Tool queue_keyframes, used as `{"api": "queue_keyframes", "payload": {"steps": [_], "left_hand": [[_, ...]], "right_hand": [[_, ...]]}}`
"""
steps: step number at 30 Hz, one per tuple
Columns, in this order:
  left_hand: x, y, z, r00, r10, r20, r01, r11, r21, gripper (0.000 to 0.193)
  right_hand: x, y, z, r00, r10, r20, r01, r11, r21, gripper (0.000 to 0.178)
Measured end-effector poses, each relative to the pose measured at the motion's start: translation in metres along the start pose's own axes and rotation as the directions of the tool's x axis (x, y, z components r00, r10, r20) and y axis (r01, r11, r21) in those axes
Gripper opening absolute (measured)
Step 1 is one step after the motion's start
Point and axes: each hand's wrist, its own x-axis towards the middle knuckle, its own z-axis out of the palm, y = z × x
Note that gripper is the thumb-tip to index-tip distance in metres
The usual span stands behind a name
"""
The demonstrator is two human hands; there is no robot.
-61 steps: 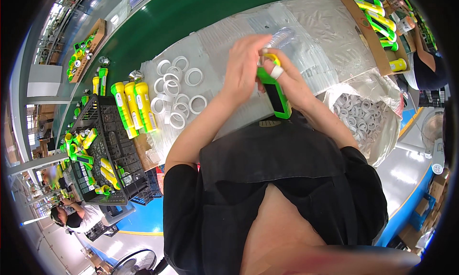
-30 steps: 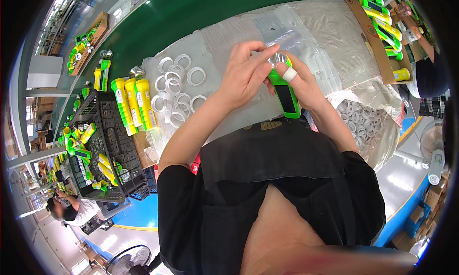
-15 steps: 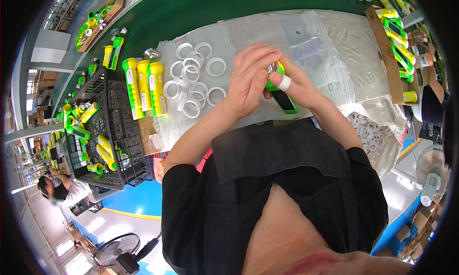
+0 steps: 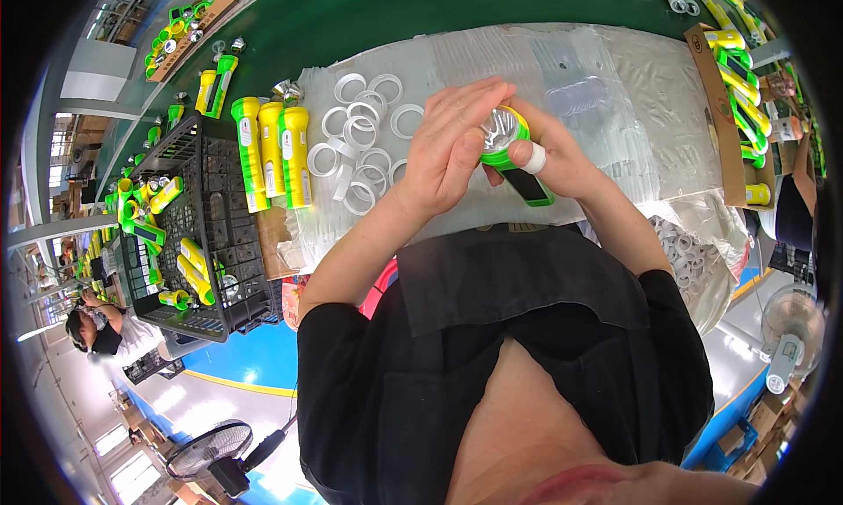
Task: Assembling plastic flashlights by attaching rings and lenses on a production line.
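My right hand [image 4: 560, 161] is wrapped round a green and yellow flashlight [image 4: 530, 189] with a dark panel on its body. White tape [image 4: 533, 160] circles the right thumb. The flashlight's shiny reflector head [image 4: 501, 130] faces up. Curved against the left side of the head, my left hand [image 4: 450, 147] has its fingers pressed together along the far rim; their tips are partly hidden. Several white plastic rings [image 4: 358, 134] lie loose on the table to the left. Beyond them several yellow and green flashlight bodies [image 4: 271, 154] lie side by side.
A black crate [image 4: 219, 233] with flashlight parts stands at the left. On the right are a cardboard box [image 4: 716, 110] of flashlights and a bag of white rings [image 4: 689, 250]. Plastic film [image 4: 615, 92] covers the tabletop. A standing fan [image 4: 215, 457] is at lower left; other people work nearby.
My left palm has drawn back from over the flashlight's head, so the reflector shows more fully. The right hand keeps its hold. The whole view has shifted slightly.
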Motion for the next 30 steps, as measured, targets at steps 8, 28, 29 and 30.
{"api": "queue_keyframes", "payload": {"steps": [8,28,29,30], "left_hand": [[-0.002,0.005,0.009,0.997,0.052,-0.058,-0.057,0.995,-0.087,0.044],[-0.03,-0.008,0.031,0.865,-0.501,-0.011,0.47,0.819,-0.328,0.046],[-0.033,-0.013,0.037,0.783,-0.621,0.027,0.574,0.707,-0.413,0.05],[-0.036,-0.017,0.042,0.781,-0.624,0.025,0.576,0.704,-0.415,0.05]], "right_hand": [[-0.003,-0.009,0.005,1.0,-0.024,-0.002,0.024,0.997,-0.075,0.054],[0.0,0.004,-0.01,0.972,0.043,-0.229,-0.218,0.523,-0.824,0.066],[0.0,0.007,-0.01,0.973,0.047,-0.228,-0.219,0.522,-0.824,0.066],[-0.001,0.009,-0.009,0.959,0.115,-0.26,-0.283,0.432,-0.856,0.063]]}}
